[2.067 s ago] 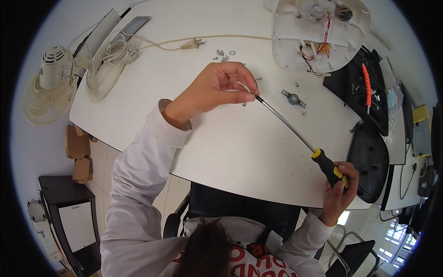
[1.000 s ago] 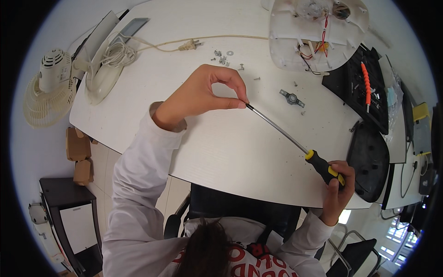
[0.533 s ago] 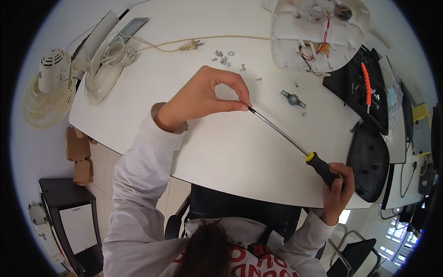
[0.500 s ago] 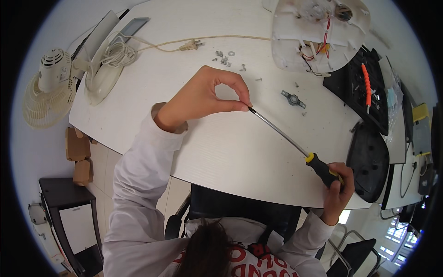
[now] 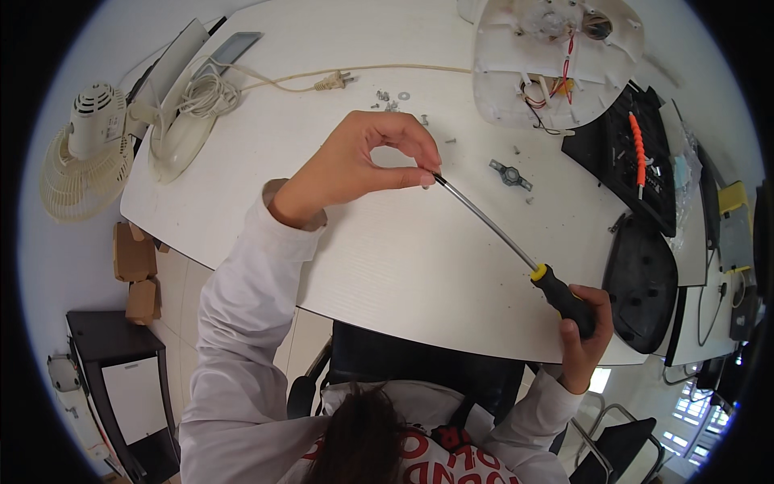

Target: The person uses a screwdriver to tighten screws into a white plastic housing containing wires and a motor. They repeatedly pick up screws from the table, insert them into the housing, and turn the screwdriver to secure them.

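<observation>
Above a white worktop (image 5: 387,266), the right hand (image 5: 586,339) grips the handle of a black-and-yellow, steel-shafted screwdriver (image 5: 493,227), and the fingers of the left hand (image 5: 355,157) pinch its dark tip. Loose silver screws (image 5: 451,141) and a grey winged part (image 5: 509,174) lie beyond the shaft. A black plastic tray (image 5: 588,143) holds an orange ridged rod (image 5: 638,149), while a white plastic shell (image 5: 500,64) contains red wires (image 5: 571,56).

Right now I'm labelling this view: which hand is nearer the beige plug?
Left. In the picture, the left hand is below and slightly right of the plug; the right hand, on the screwdriver handle, is farther down and right.
</observation>
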`<state>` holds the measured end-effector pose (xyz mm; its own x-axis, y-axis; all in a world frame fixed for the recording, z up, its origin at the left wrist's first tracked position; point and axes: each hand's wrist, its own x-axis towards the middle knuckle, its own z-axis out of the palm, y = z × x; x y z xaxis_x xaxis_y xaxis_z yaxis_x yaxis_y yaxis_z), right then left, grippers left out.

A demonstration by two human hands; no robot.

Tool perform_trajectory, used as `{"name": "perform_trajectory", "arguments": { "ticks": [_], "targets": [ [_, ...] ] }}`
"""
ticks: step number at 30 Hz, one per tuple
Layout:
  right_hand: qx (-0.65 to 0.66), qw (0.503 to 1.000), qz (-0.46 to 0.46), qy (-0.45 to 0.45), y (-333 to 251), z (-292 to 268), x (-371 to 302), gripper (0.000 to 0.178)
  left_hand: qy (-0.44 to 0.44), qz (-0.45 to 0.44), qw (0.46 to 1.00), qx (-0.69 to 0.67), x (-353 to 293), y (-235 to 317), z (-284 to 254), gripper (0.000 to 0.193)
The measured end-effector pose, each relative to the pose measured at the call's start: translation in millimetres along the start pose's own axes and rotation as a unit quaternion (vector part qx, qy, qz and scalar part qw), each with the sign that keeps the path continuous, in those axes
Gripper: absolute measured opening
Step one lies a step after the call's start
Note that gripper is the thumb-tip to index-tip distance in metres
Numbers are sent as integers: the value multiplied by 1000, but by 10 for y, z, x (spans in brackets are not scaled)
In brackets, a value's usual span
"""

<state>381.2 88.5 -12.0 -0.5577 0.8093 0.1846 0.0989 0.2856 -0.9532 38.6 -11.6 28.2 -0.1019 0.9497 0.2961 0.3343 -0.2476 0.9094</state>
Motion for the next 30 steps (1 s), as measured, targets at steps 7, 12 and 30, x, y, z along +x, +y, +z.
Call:
{"name": "perform_trajectory", "arguments": {
  "ticks": [7,12,30],
  "targets": [
    [-6,1000,-11,3,-7,5,9,50,14,-29,999,-23,-8,-22,-5,17],
    [-3,1000,-11,-1,-6,5,6,50,21,-15,999,21,-7,-47,-15,14],
    [-15,1000,-4,-6,20,-6,11,52,-7,15,1000,11,3,-110,-32,14]
  ]
}}
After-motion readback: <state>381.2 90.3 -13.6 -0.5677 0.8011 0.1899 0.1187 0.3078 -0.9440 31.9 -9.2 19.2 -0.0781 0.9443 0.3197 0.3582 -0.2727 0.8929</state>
